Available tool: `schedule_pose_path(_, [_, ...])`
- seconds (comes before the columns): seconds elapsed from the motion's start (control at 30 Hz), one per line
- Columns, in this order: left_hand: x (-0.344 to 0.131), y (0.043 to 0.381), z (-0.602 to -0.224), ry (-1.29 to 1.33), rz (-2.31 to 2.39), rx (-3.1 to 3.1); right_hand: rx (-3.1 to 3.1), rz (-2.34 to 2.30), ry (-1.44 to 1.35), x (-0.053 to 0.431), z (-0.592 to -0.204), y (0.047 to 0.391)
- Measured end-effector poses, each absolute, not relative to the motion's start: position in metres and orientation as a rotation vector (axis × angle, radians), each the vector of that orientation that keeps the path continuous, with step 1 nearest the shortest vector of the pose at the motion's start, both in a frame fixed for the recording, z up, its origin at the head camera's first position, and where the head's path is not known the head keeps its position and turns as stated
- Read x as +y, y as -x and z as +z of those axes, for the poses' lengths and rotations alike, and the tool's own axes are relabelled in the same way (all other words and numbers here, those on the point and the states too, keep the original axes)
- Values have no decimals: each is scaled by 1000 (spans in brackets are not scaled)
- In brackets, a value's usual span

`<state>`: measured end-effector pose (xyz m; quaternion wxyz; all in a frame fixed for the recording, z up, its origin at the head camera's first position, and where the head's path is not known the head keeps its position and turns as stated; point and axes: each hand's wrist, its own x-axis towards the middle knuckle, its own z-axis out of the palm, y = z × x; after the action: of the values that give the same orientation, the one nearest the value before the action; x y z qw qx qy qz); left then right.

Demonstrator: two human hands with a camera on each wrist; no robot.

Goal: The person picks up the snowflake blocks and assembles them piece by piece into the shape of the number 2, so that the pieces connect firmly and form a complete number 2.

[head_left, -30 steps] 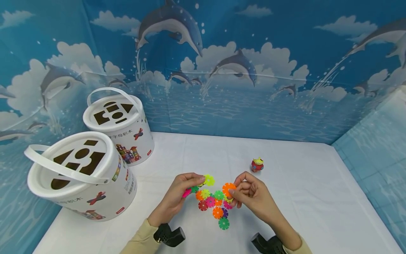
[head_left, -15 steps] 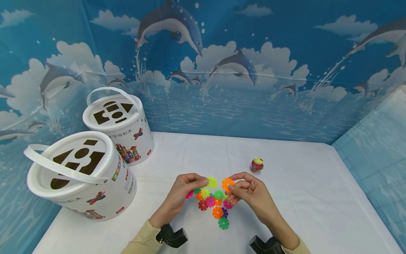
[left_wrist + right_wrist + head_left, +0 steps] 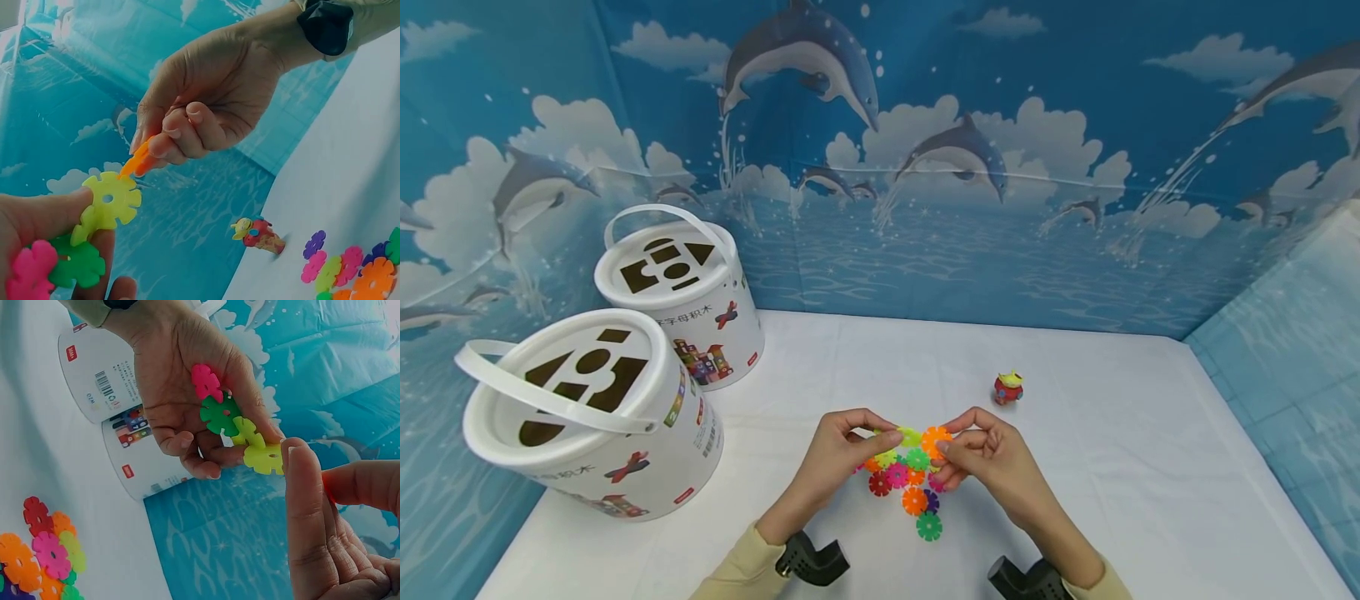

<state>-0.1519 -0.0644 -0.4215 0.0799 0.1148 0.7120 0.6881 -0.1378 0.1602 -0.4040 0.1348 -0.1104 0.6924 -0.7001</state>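
Note:
My left hand (image 3: 842, 454) pinches a short chain of notched, flower-shaped plastic discs. In the left wrist view, the chain runs from a pink disc (image 3: 31, 272) through a green disc (image 3: 78, 265) to yellow discs (image 3: 111, 199). With thumb and fingertips, my right hand (image 3: 996, 454) pinches an orange disc (image 3: 136, 159). Its edge meets the outermost yellow disc; how deeply their notches engage is unclear. Below both hands, a cluster of joined discs (image 3: 914, 502) in several colours lies on the table, partly covered by the hands in the head view.
Two white lidded buckets (image 3: 700, 329) with shape cut-outs and carrying handles stand at the left. A small red and yellow toy figure (image 3: 1008, 388) is beyond my right hand. A dolphin-print cloth (image 3: 925, 258) hangs behind the white table (image 3: 1120, 467).
My left hand has moved right with its chain, bringing the yellow disc against the orange one. The right hand has shifted slightly left. The cluster on the table stays put.

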Motion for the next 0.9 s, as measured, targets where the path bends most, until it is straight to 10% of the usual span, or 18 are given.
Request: schedule_pose_path(0.9, [-57,134,-393,-652,2022,2499,1982,-2157,465,150,-408,127])
